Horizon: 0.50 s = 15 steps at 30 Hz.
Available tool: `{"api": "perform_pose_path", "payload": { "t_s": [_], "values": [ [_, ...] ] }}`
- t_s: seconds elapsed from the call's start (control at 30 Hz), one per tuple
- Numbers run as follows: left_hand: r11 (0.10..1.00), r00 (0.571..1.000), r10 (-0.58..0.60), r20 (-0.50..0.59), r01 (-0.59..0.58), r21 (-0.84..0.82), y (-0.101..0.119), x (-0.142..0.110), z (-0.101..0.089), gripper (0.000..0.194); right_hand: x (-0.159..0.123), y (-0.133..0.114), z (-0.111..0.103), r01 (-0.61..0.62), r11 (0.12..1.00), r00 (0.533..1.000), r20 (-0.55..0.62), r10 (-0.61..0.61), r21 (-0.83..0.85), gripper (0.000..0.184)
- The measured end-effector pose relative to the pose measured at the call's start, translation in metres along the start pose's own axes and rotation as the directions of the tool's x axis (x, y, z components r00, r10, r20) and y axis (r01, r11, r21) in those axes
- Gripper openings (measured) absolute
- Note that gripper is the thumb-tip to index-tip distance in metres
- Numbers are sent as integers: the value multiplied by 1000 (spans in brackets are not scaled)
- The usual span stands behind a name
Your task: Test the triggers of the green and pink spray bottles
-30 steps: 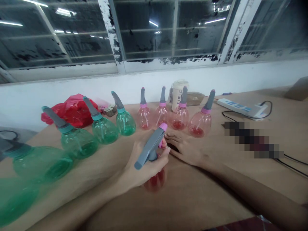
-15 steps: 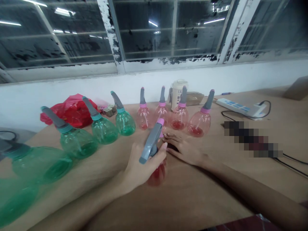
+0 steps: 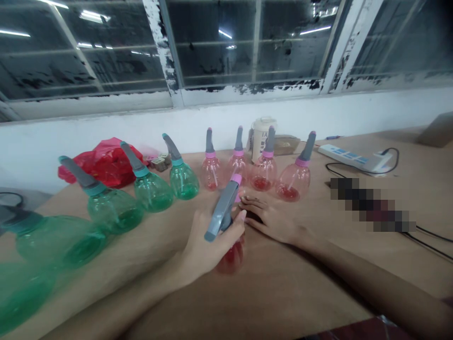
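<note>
A pink spray bottle point(image 3: 231, 257) with a grey trigger head and a pink nozzle stands on the table, red liquid low in it. Its grey head points away from me. My left hand point(image 3: 208, 245) is wrapped around the upper body, just under the head; some fingers are hidden behind it. On the other side, my right hand point(image 3: 274, 219) rests low by the table with fingers stretched out, fingertips close to the bottle. Whether they touch it is unclear. Behind them several more pink spray bottles point(image 3: 293, 182) form a row.
Green spray bottles point(image 3: 154, 191) run in a curved line down the left side of the wooden table point(image 3: 283, 293). A red plastic bag point(image 3: 113, 163) and a paper cup point(image 3: 260, 137) sit by the wall. At right lie a white power strip point(image 3: 350, 158) with a cable and a pixelated dark object point(image 3: 371, 205).
</note>
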<state>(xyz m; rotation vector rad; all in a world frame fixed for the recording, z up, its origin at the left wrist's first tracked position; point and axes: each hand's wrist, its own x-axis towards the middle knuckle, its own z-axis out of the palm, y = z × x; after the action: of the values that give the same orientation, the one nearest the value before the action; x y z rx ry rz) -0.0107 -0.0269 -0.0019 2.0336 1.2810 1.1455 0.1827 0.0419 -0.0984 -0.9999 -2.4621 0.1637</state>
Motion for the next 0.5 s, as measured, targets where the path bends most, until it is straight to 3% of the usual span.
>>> {"api": "perform_pose_path", "payload": {
  "t_s": [0.27, 0.5],
  "values": [
    [996, 1000, -20, 15, 21, -81, 1, 2, 0, 12, 0, 0, 1, -16, 1000, 1000, 0, 16, 17, 44],
    [999, 997, 46, 67, -46, -6, 9, 6, -6, 9, 0, -1, 0, -10, 1000, 1000, -3, 10, 15, 44]
  ]
}}
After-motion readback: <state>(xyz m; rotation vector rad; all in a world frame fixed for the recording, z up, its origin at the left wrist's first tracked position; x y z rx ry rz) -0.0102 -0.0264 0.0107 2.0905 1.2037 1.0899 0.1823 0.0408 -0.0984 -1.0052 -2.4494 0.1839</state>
